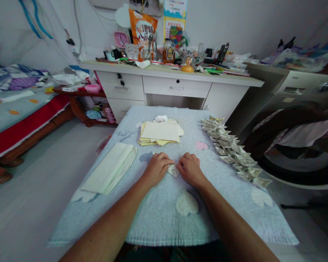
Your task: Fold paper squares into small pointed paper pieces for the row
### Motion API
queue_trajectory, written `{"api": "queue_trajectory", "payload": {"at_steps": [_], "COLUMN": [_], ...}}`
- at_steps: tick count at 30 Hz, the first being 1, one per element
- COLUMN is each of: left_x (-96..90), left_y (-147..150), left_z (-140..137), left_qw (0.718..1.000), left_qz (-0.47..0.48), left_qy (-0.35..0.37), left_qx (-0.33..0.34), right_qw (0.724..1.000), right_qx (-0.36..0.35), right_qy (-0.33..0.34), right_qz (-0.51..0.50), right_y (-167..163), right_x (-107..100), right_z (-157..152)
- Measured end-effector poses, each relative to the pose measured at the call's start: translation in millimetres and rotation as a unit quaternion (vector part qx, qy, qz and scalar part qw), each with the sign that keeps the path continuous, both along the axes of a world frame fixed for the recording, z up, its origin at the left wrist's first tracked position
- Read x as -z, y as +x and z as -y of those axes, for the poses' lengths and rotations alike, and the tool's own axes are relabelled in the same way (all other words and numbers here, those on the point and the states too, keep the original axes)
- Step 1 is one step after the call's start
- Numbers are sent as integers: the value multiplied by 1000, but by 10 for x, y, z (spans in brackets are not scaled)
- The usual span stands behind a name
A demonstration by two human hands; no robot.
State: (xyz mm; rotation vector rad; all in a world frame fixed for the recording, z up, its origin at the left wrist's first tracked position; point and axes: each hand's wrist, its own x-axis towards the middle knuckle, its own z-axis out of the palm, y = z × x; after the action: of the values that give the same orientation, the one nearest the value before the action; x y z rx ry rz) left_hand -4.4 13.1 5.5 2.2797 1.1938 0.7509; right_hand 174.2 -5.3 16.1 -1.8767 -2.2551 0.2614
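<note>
Folded Paper (173, 171) at Risk of a Crooked Crease

A small piece of printed paper lies just below the centre of the frame, between my hands. My left hand (159, 166) meets it with curled fingers from one side, my right hand (190, 168) from the other; whether either pinches or merely presses, I cannot tell. Uneven pressure could skew the fold, and the soft, patterned cloth (155, 218) beneath could give way and blur the crease. A careless sweep of my right forearm might topple the row of folded pieces (233, 148) at right of frame; my left could nudge the pale folded bundle (109, 169) at left. The loose stack of paper (160, 131), above centre, looks liable to slide if bumped.
</note>
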Motion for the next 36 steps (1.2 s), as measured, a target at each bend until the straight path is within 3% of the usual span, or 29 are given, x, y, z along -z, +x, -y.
{"api": "queue_trajectory", "payload": {"at_steps": [6,20,24,29,36], "left_x": [53,60,64,72,55], "left_y": [10,0,1,7,-29], "left_z": [-20,-32,-34,-32,-51], "left_qw": [999,998,998,997,998], "left_qz": [-49,-57,-65,-71,-62], "left_qy": [15,6,10,15,0], "left_qx": [8,5,6,7,23], "right_qw": [1000,993,990,992,995], "right_qx": [6,47,14,-55,-56], "right_qy": [-3,7,36,19,16], "right_qz": [-14,-109,-137,-111,-75], "right_y": [20,209,163,30,-22], "right_x": [-13,-39,-45,-10,18], "right_z": [7,-13,6,35,24]}}
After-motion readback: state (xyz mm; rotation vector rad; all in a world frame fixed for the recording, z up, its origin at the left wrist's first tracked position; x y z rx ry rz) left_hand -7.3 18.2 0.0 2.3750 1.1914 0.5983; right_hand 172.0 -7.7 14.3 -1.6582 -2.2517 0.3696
